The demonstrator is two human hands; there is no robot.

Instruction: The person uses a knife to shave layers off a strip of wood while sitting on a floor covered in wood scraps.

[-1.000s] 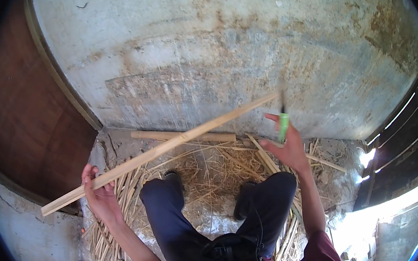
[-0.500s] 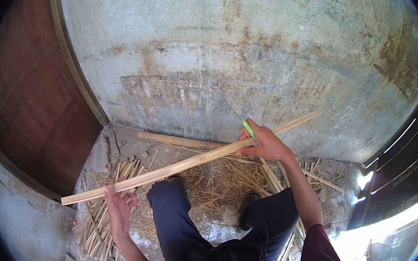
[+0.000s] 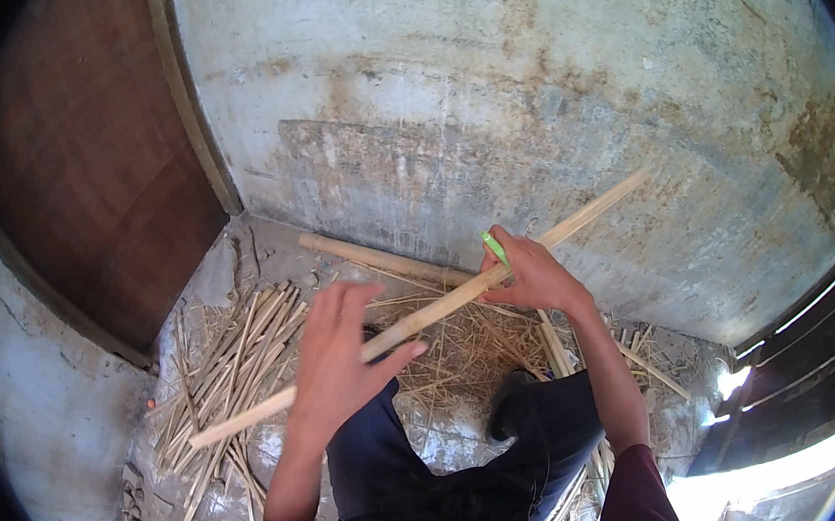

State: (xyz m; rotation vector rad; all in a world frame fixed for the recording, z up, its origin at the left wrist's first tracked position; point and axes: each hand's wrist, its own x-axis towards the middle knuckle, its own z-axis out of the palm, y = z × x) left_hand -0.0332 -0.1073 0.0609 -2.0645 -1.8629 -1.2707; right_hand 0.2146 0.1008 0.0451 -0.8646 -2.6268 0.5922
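Long pale bamboo stick (image 3: pixel 442 310), slanting up rightward, green-handled tool (image 3: pixel 494 248) alongside

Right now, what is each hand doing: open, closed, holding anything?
Left hand: open, fingers spread, against the long wooden stick.
Right hand: closed on the stick and a green-handled tool.

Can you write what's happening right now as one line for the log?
right hand: grips long bamboo strip and green-handled tool | left hand: open, on strip | floor: cut strips pile, straw
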